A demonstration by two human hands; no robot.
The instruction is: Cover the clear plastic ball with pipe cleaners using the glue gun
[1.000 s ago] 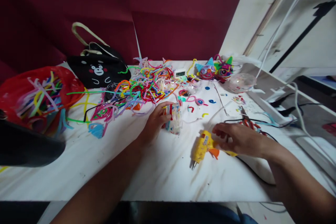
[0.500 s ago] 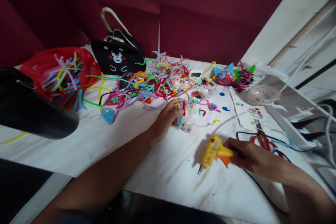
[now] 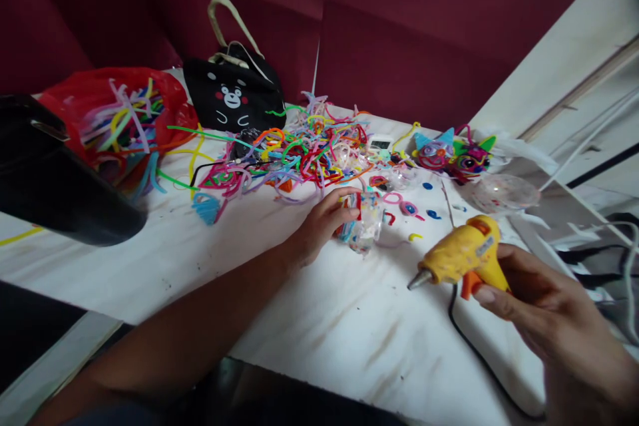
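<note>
My right hand (image 3: 536,309) is closed round the handle of a yellow hot glue gun (image 3: 462,255) with an orange trigger, held above the white table (image 3: 319,319), nozzle pointing left. Its black cord (image 3: 469,346) trails down across the table. My left hand (image 3: 322,223) grips a small clear ornament (image 3: 364,223) filled with coloured bits, resting on the table beside a heap of coloured pipe cleaners (image 3: 299,150).
A red bag (image 3: 117,116) of pipe cleaners and a black bear-face bag (image 3: 232,96) sit at the back left. A dark object (image 3: 54,180) juts in at the left. Two colourful cat-like figures (image 3: 452,153), a clear dome (image 3: 504,193) and small pieces lie at the right.
My right hand has lifted the glue gun off the table and raised it, nozzle turned left. The left hand keeps its hold on the ornament. The view has tilted.
</note>
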